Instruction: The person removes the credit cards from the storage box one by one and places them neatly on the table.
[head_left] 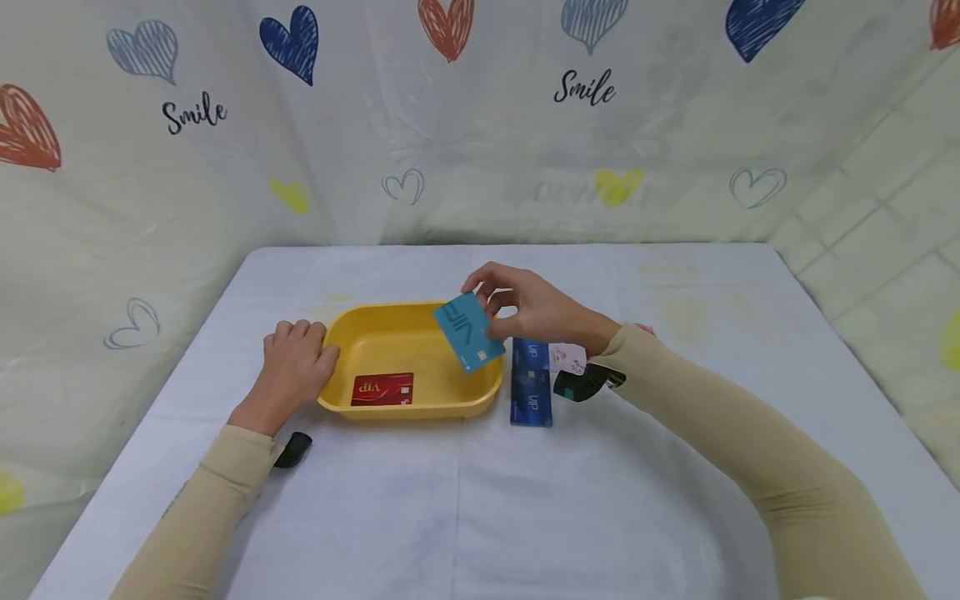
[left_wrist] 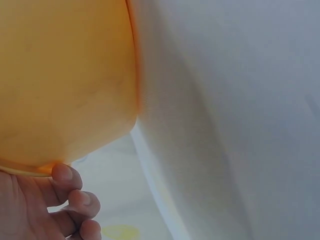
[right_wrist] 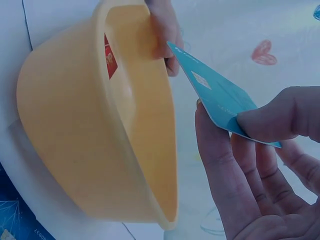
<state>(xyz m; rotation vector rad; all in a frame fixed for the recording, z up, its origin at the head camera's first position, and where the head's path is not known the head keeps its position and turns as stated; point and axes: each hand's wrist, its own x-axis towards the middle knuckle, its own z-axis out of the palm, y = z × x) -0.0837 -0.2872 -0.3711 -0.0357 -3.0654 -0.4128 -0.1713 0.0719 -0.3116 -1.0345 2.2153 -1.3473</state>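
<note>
A teal card (head_left: 468, 332) with a chip and large lettering is pinched between the thumb and fingers of my right hand (head_left: 528, 304). It is tilted above the right end of a yellow plastic tray (head_left: 397, 314). In the right wrist view, my thumb presses on the face of the teal card (right_wrist: 215, 92). My left hand (head_left: 296, 362) grips the tray's left rim. In the left wrist view, its fingers (left_wrist: 67, 175) curl by the tray's edge. A red VIP card (head_left: 382, 389) lies flat inside the tray, near its front wall.
Right of the tray, two dark blue VIP cards (head_left: 531, 398) lie on the white-covered table (head_left: 450, 500). A pale pink card (head_left: 567, 357) is beside them, partly hidden by my right wrist. Behind the table hangs a heart-patterned cloth (head_left: 480, 125).
</note>
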